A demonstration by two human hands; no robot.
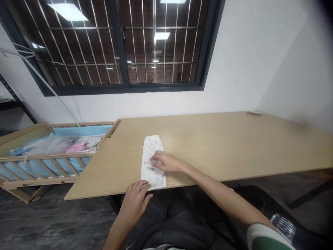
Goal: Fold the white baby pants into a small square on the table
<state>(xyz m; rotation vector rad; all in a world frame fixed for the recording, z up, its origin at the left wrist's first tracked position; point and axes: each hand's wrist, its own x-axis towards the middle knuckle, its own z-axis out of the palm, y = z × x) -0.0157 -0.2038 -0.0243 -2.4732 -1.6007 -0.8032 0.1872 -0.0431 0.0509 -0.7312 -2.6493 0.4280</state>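
A white cloth (152, 144) with a small printed pattern lies folded into a long narrow strip on the wooden table, its near end at the front edge. My right hand (162, 161) rests over the middle of the cloth from the right, fingers spread and slightly bent. At the near left corner of the cloth is my left hand (137, 194), its fingertips touching the cloth by the table edge and its thumb apart from the fingers. Neither hand grips anything that I can see.
The table (208, 139) reaches far to the right along the wall. A wooden crib (59, 158) with blue lining and bunched cloths, one pink (76, 147), stands at the left. A small flat white object (254, 113) lies at the back right. A barred window (127, 48) is ahead.
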